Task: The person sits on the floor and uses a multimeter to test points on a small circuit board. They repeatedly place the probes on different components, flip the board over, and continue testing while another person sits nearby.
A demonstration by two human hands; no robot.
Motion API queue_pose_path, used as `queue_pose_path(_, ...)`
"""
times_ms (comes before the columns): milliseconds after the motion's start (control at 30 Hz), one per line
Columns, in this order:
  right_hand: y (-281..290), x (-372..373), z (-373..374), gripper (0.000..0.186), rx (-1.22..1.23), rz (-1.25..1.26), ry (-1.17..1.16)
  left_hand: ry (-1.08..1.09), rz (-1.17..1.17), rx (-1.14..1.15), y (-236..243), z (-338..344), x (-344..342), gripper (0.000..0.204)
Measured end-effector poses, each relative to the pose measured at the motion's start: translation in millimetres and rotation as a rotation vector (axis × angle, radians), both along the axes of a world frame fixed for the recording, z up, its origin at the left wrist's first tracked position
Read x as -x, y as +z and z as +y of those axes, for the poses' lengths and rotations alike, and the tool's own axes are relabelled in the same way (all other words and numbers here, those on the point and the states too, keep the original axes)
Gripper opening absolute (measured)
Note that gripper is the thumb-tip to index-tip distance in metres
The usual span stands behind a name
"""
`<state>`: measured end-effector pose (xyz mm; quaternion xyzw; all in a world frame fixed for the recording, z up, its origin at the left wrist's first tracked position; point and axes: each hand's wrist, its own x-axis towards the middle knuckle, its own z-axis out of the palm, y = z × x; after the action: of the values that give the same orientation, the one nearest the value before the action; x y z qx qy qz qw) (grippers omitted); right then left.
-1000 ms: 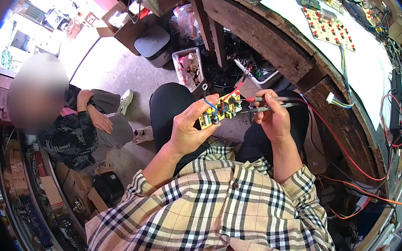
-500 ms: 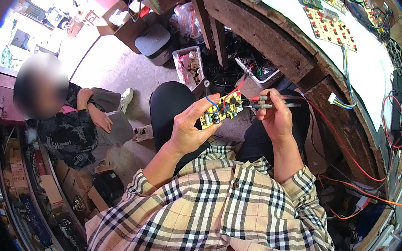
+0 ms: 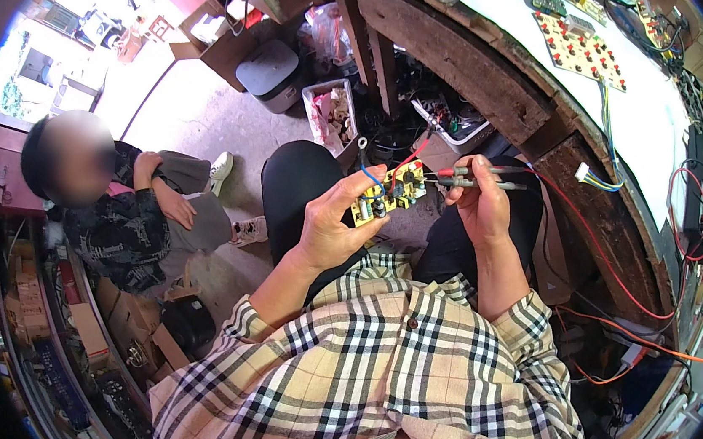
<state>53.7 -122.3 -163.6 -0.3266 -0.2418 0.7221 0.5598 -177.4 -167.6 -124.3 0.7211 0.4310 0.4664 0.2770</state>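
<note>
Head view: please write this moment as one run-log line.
left hand: holds circuit board | right hand: holds two probes, pointed at circuit board, contact unclear | bench: red-studded board on white sheet

A wooden workbench (image 3: 452,50) spans the upper right. A white sheet (image 3: 644,121) covers part of its top. A board with red buttons (image 3: 578,51) rests on the sheet; its cable (image 3: 604,129) hangs over the bench edge. Beside the bench, a grey bin (image 3: 268,69) stands on the concrete floor (image 3: 197,111), near a white basket (image 3: 325,87) containing scraps. A person in a dark patterned jacket (image 3: 113,239) sits at left.
</note>
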Motion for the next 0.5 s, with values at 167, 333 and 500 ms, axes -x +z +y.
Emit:
queue_pose_path(167,1.7,1.2,-0.4,0.027,0.008,-0.006,-0.003,0.002,-0.008,0.056,2.3,-0.8,0.2,0.057)
queue_pose_path(333,4.3,2.3,-0.6,0.026,0.0,0.01,-0.018,-0.052,-0.228,0.315,-5.6,-2.6,2.9,0.06)
queue_pose_path(500,4.0,1.7,-0.7,0.026,-0.005,0.046,-0.008,-0.068,-0.35,0.437,-2.2,-1.5,4.1,0.061)
